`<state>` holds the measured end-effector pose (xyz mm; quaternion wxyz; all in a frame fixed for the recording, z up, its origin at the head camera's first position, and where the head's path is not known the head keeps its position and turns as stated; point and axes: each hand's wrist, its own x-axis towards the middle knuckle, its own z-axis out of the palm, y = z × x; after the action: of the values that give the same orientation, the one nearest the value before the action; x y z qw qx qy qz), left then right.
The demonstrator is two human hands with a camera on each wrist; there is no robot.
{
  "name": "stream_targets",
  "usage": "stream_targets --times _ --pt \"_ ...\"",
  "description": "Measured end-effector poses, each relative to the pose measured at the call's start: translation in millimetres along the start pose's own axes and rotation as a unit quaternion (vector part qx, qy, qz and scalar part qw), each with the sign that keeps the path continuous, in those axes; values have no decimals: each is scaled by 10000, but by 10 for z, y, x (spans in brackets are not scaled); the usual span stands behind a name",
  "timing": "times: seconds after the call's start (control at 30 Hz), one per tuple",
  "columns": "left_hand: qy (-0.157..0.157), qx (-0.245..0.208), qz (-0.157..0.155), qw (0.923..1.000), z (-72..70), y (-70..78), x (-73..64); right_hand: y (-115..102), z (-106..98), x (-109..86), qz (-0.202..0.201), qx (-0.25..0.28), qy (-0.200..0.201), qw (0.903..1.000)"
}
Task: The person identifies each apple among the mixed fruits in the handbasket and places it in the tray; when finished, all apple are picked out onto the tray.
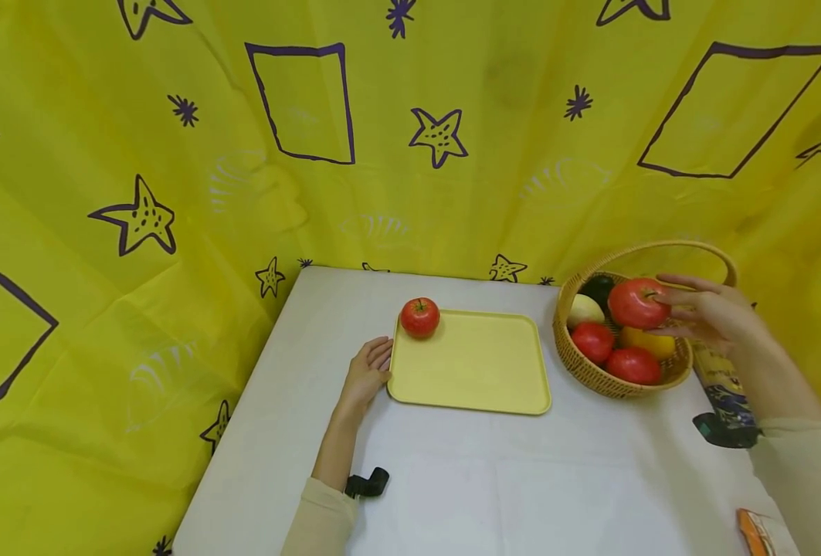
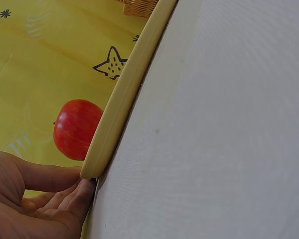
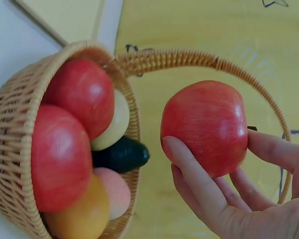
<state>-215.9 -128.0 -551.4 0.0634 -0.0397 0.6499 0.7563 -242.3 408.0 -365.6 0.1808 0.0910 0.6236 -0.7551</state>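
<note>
My right hand grips a red apple above the wicker basket. In the right wrist view, the thumb and fingers curl round this apple, which is held apart from the fruit below. My left hand is at the left edge of a pale yellow tray. Seen from the left wrist, the thumb and fingers of that hand pinch the corner of the tray's rim. Another red apple sits in the tray's far left corner.
In the basket are two red apples, an orange-yellow fruit, a pale round one, a pinkish fruit and a dark green item. An orange-and-white packet lies at the front right. A yellow curtain stands behind the white table.
</note>
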Motion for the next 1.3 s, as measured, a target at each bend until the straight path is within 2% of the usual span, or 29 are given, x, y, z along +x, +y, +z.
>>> stream_targets --times 0.7,0.97,1.13,1.3 --pt "-81 -86 80 9999 5 8 22 48 350 -304 -1042 -423 -308 9932" --pt "-60 -13 130 9999 -16 15 35 60 547 -304 -1260 -480 -533 9894" --pt "-33 -2 93 10000 -21 -10 37 66 706 -285 -1231 -672 -381 9894" --pt "-56 48 104 9999 -16 -13 18 67 816 -256 -1257 -847 -395 9877"
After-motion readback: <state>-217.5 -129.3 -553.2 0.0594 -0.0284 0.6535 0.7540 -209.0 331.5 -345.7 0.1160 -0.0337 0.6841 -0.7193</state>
